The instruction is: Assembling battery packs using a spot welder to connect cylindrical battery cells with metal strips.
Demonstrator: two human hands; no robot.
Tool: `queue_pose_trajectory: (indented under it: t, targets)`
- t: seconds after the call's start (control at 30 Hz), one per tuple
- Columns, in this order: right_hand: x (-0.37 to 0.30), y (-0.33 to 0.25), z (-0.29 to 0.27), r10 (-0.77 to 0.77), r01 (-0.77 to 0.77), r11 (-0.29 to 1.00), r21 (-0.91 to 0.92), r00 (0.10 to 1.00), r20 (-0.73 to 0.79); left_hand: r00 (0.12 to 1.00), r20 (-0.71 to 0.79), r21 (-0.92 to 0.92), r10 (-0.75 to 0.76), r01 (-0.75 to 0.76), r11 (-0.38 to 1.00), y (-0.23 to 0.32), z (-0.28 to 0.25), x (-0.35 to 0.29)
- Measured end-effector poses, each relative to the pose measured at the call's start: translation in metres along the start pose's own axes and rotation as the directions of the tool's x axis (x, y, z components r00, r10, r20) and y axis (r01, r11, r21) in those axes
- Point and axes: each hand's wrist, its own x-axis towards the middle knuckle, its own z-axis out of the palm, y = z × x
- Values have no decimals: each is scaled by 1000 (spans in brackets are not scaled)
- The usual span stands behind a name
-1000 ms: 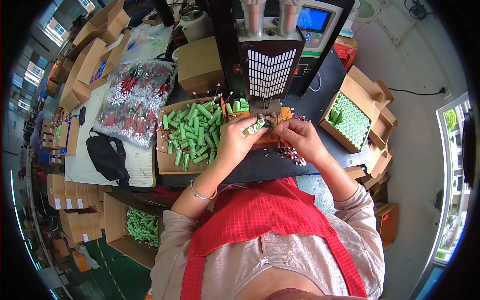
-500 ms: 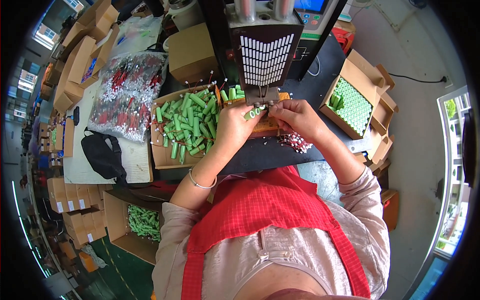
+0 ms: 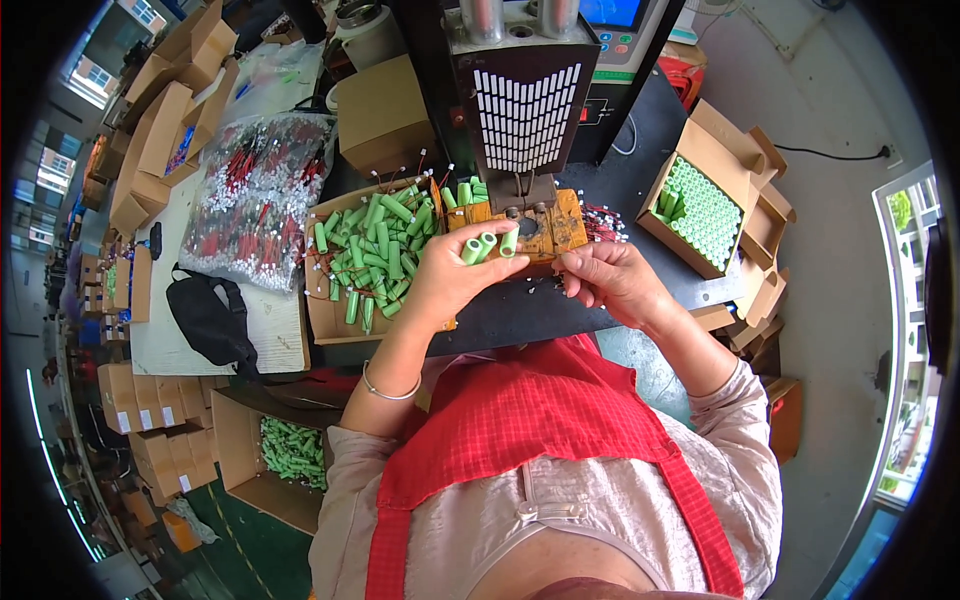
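1) Left hand (image 3: 450,275), over the near edge of the counter (image 3: 500,325), grasps three green cylinders (image 3: 472,251), their ends turned toward that edge
2) Right hand (image 3: 618,282) is half curled by the near right corner of the wooden block (image 3: 566,222); whether it grips anything, I cannot tell
3) Carton (image 3: 328,322) of loose cylinders (image 3: 358,252) sits left of the left hand, by the near edge
4) Just beyond both hands, the wooden block lies beneath the press head (image 3: 523,120), a heap of wires (image 3: 603,225) at its right
5) Open box (image 3: 680,249) of packed cylinders (image 3: 715,225) stands toward the counter's right edge
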Motion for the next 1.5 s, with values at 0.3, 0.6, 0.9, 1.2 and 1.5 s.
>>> queue_pose_trajectory:
  t: [0.3, 0.6, 0.9, 1.2, 1.5]
  targets:
    - [17, -3, 18, -424, 285, 735, -615, 901, -89, 945, -74, 407, 319, -263, 875, -10, 5, 9]
    - [29, -9, 20, -447, 288, 646, -706, 893, -45, 909, -8, 588, 417, -333, 737, -15, 6, 19]
    - [28, -11, 19, -535, 352, 583, -732, 845, -19, 914, 12, 558, 406, -343, 756, -13, 3, 19]
    - [31, 4, -92, -654, 123, 306, -944, 748, -114, 880, -400, 488, 257, -33, 872, 0, -93, -9]
    - [50, 38, -92, -696, -109, -8, -994, 715, -73, 921, -178, 782, 346, -82, 618, 22, -75, -28]
